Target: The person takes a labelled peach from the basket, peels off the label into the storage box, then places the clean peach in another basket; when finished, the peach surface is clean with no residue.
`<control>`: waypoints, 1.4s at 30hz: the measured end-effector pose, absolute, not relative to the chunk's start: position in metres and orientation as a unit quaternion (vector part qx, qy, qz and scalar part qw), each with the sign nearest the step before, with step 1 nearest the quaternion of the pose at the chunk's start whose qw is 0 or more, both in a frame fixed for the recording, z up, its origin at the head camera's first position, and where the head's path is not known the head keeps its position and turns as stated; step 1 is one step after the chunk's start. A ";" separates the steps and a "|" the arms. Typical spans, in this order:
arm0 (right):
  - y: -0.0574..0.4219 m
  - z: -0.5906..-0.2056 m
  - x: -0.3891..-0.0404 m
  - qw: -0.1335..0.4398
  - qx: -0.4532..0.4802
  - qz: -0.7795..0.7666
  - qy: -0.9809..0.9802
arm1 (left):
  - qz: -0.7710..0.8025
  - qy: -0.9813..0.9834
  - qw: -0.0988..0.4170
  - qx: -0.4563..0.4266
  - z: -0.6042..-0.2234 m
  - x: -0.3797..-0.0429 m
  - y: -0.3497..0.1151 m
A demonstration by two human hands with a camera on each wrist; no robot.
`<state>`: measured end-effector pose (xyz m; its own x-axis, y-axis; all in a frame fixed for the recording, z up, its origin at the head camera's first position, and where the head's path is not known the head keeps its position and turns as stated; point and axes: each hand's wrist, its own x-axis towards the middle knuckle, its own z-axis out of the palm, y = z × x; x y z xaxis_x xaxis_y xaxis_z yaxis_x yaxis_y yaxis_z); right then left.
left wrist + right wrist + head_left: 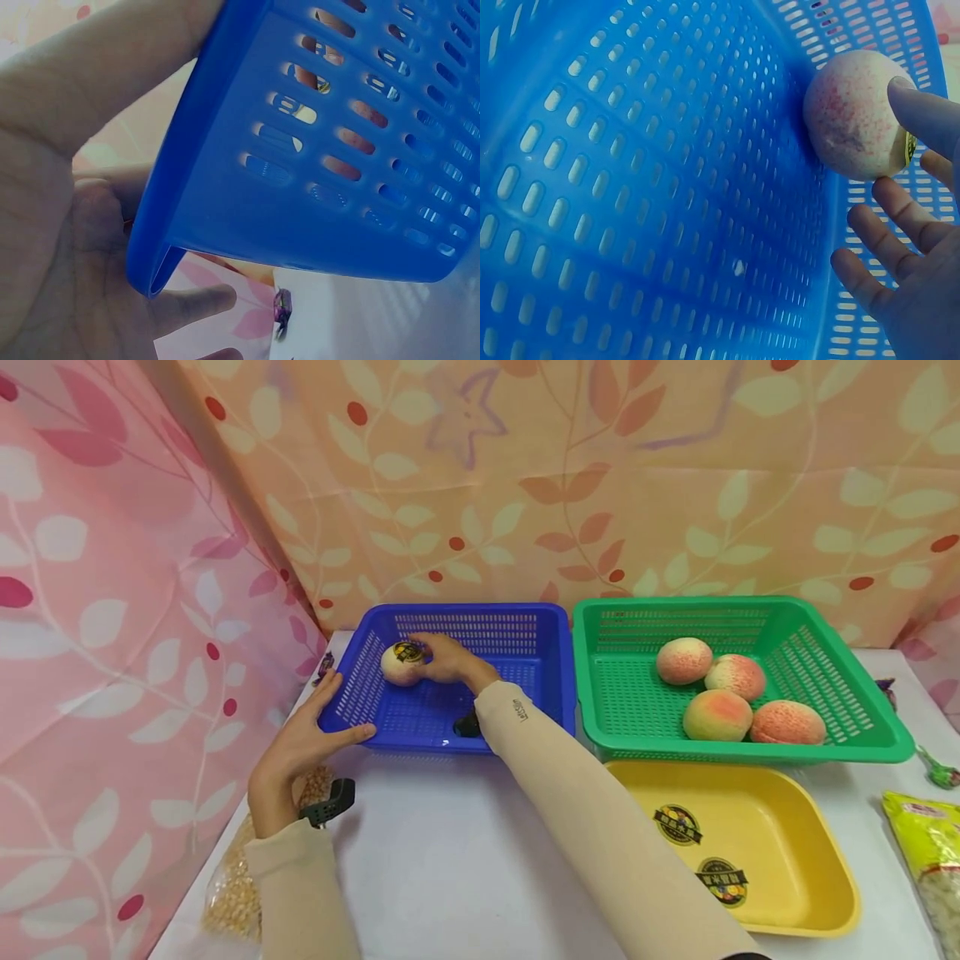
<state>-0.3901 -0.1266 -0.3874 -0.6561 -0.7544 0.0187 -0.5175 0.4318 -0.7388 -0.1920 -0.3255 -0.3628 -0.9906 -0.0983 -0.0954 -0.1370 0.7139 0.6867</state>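
Note:
In the blue basket [442, 745], a pale pink-speckled peach [397, 668] sits in the left part, a black-and-gold sticker on its upper side. My right hand [448, 660] pinches it from the right; the right wrist view shows the thumb over the peach [851, 120], a fingertip at its lower edge and the other fingers spread beside the basket wall. With fairly straight fingers, my left hand [307, 735] rests at the basket's front left corner. Its thumb lies over the front rim and its fingers along the left side, with the rim [199, 127] between them.
To the right stands a green basket [735, 750] with several peaches [716, 714]. A yellow tray [787, 852] with two stickers lies in front of it. Bags lie at both sides: corn kernels [236, 893] on the left, a yellow-green packet [930, 843] on the right. Patterned cloth [480, 485] hangs behind.

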 end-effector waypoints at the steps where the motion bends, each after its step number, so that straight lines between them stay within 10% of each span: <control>1: -0.127 -0.387 -0.390 0.161 -0.382 -0.373 0.830 | 0.374 0.925 0.025 -0.065 -0.363 -0.191 -0.326; 42: -0.137 -0.388 -0.392 0.152 -0.443 -0.322 0.822 | 0.357 0.932 0.007 -0.058 -0.367 -0.192 -0.326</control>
<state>-0.3917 -0.1367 -0.3883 -0.5610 -0.8271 0.0354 -0.6307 0.3993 -0.6654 -0.1922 -0.3260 -0.3670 -0.9931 -0.1036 -0.0555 -0.1142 0.7386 0.6644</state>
